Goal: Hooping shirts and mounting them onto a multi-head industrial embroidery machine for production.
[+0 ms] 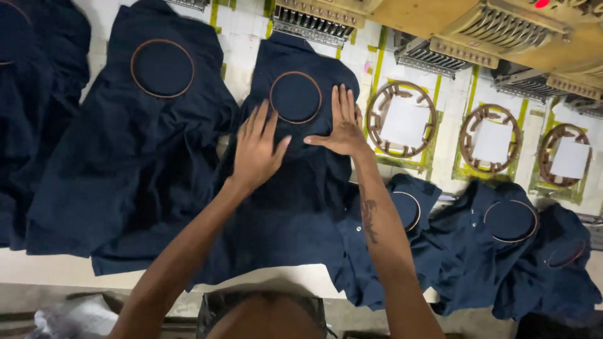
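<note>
Both hands lie flat, fingers spread, on a dark navy shirt point(295, 188) spread over the white bench point(56, 270), grasping nothing. The left hand point(256, 150) presses the cloth just below and left of a round brown embroidery hoop point(295, 97) clamped into the shirt; the right hand point(344, 125) rests at the hoop's right side, fingertips level with its rim. The shirt hangs down to the near edge of the bench.

Toward the left edge lies a second navy shirt point(132, 163) with its own hoop point(162, 68). To the right, near the front edge, more hooped navy shirts point(509, 251) are heaped together. Along the far edge, three empty hoop frames point(402, 119) sit on white squares under the beige embroidery machine heads point(496, 28).
</note>
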